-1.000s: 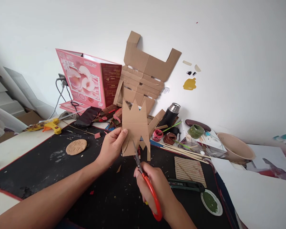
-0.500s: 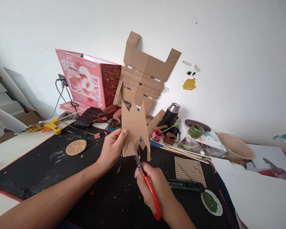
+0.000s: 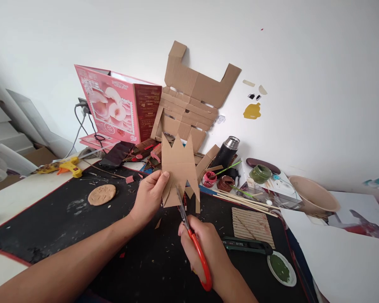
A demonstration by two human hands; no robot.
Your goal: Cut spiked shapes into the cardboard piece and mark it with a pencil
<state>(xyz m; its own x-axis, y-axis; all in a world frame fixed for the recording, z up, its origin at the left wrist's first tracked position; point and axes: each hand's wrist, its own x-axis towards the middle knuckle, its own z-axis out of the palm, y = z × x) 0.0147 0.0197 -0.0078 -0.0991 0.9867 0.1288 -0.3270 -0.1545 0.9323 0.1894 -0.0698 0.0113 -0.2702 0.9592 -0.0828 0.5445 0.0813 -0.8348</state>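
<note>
A piece of brown cardboard (image 3: pixel 178 164) with pointed zigzag edges is held up over the black mat (image 3: pixel 139 269). My left hand (image 3: pixel 150 193) pinches its lower left side, thumb on the front face. Red-handled scissors (image 3: pixel 200 259) are gripped in my right hand (image 3: pixel 204 242), fingers wrapped about the handles. Their blades lie at the lower part of the cardboard, along a cut line. Beneath the cardboard, a small cardboard scrap (image 3: pixel 158 223) rests on the mat.
On the left are a yellow glue gun (image 3: pixel 72 166) and a round tan disc (image 3: pixel 101 195). A green cutter (image 3: pixel 246 245), corrugated cardboard (image 3: pixel 252 227) and a dish of green paint (image 3: pixel 281 269) lie right. Behind stand a pink box (image 3: pixel 113 105), flattened cardboard (image 3: pixel 189 97) and a black thermos (image 3: pixel 225 153).
Hardly anything differs. The scissors' handles have shifted slightly left, and the whole view has moved a little. Both hands keep their hold.
</note>
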